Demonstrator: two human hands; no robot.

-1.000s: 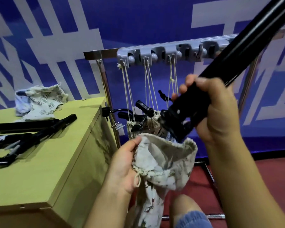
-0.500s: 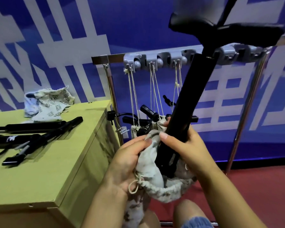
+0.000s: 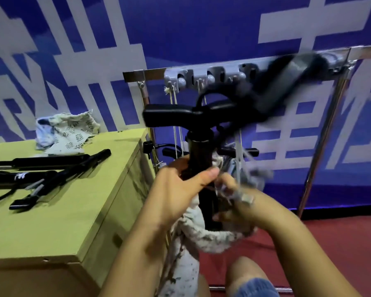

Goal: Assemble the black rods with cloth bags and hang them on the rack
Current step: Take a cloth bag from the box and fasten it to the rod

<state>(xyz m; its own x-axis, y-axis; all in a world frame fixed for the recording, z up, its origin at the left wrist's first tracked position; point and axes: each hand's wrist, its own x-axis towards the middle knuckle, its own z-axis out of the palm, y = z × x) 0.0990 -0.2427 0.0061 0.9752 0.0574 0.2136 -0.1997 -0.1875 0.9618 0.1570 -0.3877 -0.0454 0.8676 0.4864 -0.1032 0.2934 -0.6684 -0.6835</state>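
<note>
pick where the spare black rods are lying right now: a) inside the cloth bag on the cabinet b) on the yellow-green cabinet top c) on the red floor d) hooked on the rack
b: the spare black rods lie flat on the yellow-green cabinet top, in front of the loose cloth bag, while the left hand holds another rod upright in a bag.
</note>
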